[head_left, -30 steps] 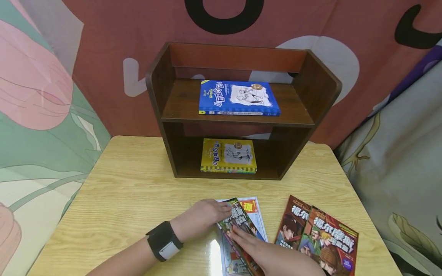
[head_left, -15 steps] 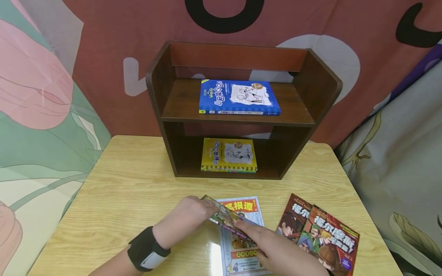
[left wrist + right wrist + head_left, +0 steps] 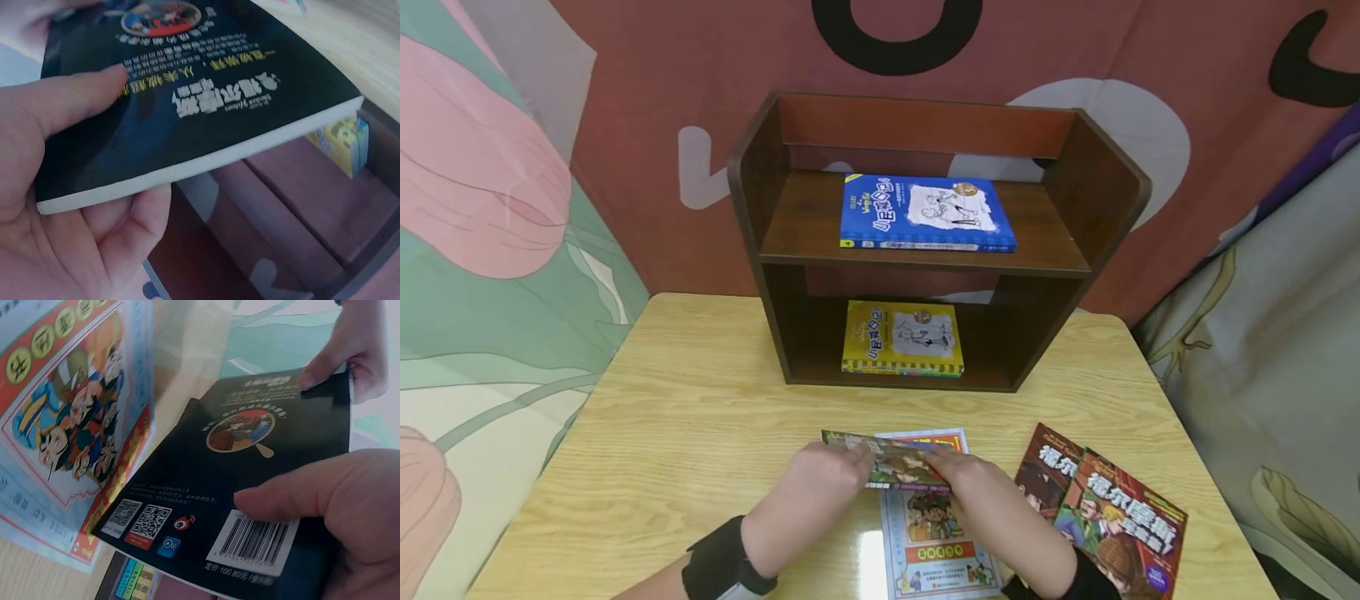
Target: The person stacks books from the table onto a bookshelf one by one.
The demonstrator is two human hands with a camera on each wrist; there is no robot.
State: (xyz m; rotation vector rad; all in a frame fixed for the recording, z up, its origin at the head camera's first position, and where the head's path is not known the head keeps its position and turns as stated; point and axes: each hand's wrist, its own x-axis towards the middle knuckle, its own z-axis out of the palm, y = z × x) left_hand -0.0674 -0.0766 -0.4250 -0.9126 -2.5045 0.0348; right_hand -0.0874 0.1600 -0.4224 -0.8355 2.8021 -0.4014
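Note:
A thin paperback book (image 3: 904,468) is tilted above the table, held at both ends. My left hand (image 3: 823,479) grips its left end. In the left wrist view that hand's thumb lies on the black back cover (image 3: 225,81), with fingers curled underneath. My right hand (image 3: 988,492) grips the other end; in the right wrist view the thumb presses beside the barcode (image 3: 253,544) while its fingers are hidden below the book. Beneath the book lies a light-blue book (image 3: 936,550) with a red and yellow title band, partly covered.
Two brown-red books (image 3: 1123,525) overlap on the table at right. Behind stands a dark wooden two-tier shelf (image 3: 921,265), with a blue book (image 3: 925,212) on the upper tier and yellow books (image 3: 902,340) on the lower. A printed cloth (image 3: 700,250) hangs behind the table (image 3: 700,392).
The held book has turned from slanting lengthwise to lying crosswise and has tipped up. The right hand has shifted to its right end, and more of the light-blue book's lower part shows.

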